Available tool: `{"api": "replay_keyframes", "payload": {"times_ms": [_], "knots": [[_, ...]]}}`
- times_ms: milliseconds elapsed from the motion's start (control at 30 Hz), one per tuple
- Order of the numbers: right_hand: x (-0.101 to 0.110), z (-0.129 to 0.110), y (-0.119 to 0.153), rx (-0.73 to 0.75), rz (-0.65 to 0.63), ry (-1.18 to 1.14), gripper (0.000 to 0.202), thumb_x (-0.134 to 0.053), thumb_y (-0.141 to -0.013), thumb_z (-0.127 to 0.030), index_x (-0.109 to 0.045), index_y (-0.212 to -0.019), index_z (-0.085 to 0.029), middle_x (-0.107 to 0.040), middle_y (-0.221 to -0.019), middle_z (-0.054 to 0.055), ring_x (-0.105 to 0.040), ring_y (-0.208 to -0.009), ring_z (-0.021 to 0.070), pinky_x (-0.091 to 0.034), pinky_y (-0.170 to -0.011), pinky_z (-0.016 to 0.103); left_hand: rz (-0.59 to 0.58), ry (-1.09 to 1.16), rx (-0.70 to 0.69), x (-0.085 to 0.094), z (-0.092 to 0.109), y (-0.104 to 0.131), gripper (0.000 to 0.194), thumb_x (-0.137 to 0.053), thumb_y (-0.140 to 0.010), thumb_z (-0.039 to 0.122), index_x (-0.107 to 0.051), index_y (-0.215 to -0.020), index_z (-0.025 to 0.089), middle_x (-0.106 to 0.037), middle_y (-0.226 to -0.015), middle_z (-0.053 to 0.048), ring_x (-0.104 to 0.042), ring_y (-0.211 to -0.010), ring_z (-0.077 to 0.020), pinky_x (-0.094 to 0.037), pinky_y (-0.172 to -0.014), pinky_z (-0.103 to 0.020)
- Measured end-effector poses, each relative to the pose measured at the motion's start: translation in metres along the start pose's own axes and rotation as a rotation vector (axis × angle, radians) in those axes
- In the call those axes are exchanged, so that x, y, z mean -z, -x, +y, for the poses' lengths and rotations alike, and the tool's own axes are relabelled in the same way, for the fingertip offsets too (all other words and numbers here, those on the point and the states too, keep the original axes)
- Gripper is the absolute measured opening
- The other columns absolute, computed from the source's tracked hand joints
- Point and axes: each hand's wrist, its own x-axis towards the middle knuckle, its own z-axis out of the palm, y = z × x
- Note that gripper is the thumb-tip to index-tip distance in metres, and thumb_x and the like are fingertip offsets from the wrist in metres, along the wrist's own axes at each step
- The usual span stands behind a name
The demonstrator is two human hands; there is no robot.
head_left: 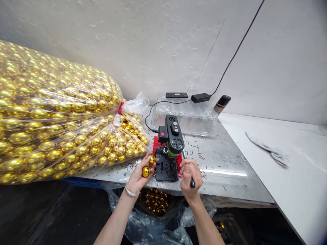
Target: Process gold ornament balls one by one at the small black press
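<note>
Gold balls [146, 171] sit in the left hand [138, 173], fingers curled; the right hand [189, 173], fingers wrapped, grips a black handle [192, 184].

Both bare forearms [115, 219] are stretched forward, the left grip [137, 175] being held palm upturned with fingers bent, while the right grip [190, 176] is clenched fist-like.

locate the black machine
In the head view, just right of centre, the black machine stands right of the gold-ball bag, in front of the clear box.
</note>
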Motion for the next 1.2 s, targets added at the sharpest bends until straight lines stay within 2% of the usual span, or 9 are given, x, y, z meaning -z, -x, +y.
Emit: {"api": "replay_keyframes", "payload": {"times_ms": [100, 267, 400, 600, 833, 900, 1033, 1133, 1200], "knots": [[0.0, -0.001, 0.0, 0.0, 0.003, 0.005, 0.029, -0.037, -0.089, -0.008, -0.046, -0.063, -0.02, -0.05, -0.065, 0.0, -0.053, -0.066, 0.0135, -0.04, -0.058, 0.028, -0.042, 0.041, 0.036, -0.001, 0.001, -0.001, 0.027, -0.047, -0.095, 0.027, -0.06, -0.114, 0.014, -0.067, -0.09, -0.013, -0.064, -0.061, -0.0124, -0.048, -0.045, -0.017], [0.001, -0.001, -0.001, 0.013, -0.003, 0.006, 0.03, -0.037, -0.089, -0.008, -0.045, -0.062, -0.02, -0.049, -0.062, 0.0, -0.053, -0.067, 0.0135, -0.041, -0.059, 0.028, 0.025, 0.086, 0.072, -0.001, 0.003, -0.004, 0.025, -0.042, -0.096, 0.024, -0.06, -0.108, 0.011, -0.067, -0.085, -0.011, -0.062, -0.057, -0.0111, -0.044, -0.04, -0.015], [0.001, -0.001, 0.0, 0.008, -0.003, 0.005, 0.03, -0.037, -0.089, -0.008, -0.045, -0.063, -0.02, -0.05, -0.063, 0.0, -0.054, -0.067, 0.0137, -0.041, -0.058, 0.028, -0.032, 0.157, 0.152, 0.0, 0.002, -0.005, 0.032, -0.041, -0.097, 0.032, -0.06, -0.101, 0.006, -0.064, -0.083, -0.012, -0.061, -0.058, -0.0096, -0.045, -0.041, -0.013], [0.0, -0.001, 0.0, 0.005, 0.0, 0.0, 0.03, -0.037, -0.089, -0.008, -0.046, -0.063, -0.02, -0.049, -0.06, 0.0, -0.055, -0.067, 0.0145, -0.041, -0.058, 0.028, -0.026, 0.118, 0.073, 0.002, -0.002, -0.007, 0.021, -0.047, -0.094, 0.019, -0.061, -0.109, 0.013, -0.063, -0.087, -0.01, -0.06, -0.06, -0.0081, -0.047, -0.046, -0.013], [0.001, -0.002, -0.001, -0.001, -0.008, 0.001, 0.031, -0.036, -0.088, -0.006, -0.043, -0.062, -0.02, -0.048, -0.061, -0.001, -0.054, -0.069, 0.0138, -0.041, -0.06, 0.028, 0.028, 0.051, 0.044, 0.004, -0.002, -0.005, 0.042, -0.05, -0.09, 0.011, -0.051, -0.131, 0.021, -0.065, -0.086, -0.009, -0.064, -0.065, -0.0121, -0.048, -0.048, -0.015], [0.001, -0.002, -0.001, -0.003, -0.014, 0.0, 0.03, -0.036, -0.088, -0.005, -0.043, -0.063, -0.02, -0.048, -0.063, -0.001, -0.053, -0.069, 0.0131, -0.041, -0.06, 0.027, 0.037, -0.019, 0.007, 0.004, -0.004, -0.006, 0.037, -0.054, -0.088, 0.01, -0.056, -0.124, 0.019, -0.067, -0.087, -0.009, -0.064, -0.064, -0.0119, -0.048, -0.048, -0.015], [0.003, -0.003, -0.003, -0.003, -0.028, 0.0, 0.029, -0.037, -0.088, -0.004, -0.044, -0.065, -0.02, -0.049, -0.066, 0.0, -0.053, -0.07, 0.0127, -0.041, -0.061, 0.027, 0.062, -0.236, -0.154, 0.004, -0.014, -0.012, 0.016, -0.07, -0.076, 0.012, -0.068, -0.091, 0.011, -0.069, -0.083, -0.008, -0.063, -0.062, -0.0107, -0.046, -0.047, -0.015], [0.004, -0.004, -0.005, -0.006, -0.04, 0.01, 0.028, -0.038, -0.088, -0.005, -0.044, -0.065, -0.02, -0.05, -0.067, 0.0, -0.052, -0.068, 0.0126, -0.04, -0.06, 0.027, 0.063, -0.43, -0.263, 0.003, -0.023, -0.021, 0.022, -0.078, -0.067, 0.012, -0.071, -0.088, 0.012, -0.07, -0.077, -0.004, -0.06, -0.061, -0.01, -0.042, -0.045, -0.014], [0.004, -0.005, -0.006, -0.007, -0.049, 0.019, 0.028, -0.038, -0.088, -0.005, -0.044, -0.065, -0.02, -0.05, -0.067, 0.001, -0.052, -0.068, 0.0125, -0.04, -0.06, 0.027, 0.034, -0.57, -0.363, 0.004, -0.03, -0.028, 0.029, -0.079, -0.063, 0.012, -0.072, -0.091, 0.014, -0.072, -0.078, -0.003, -0.062, -0.067, -0.0118, -0.045, -0.053, -0.016]]}}
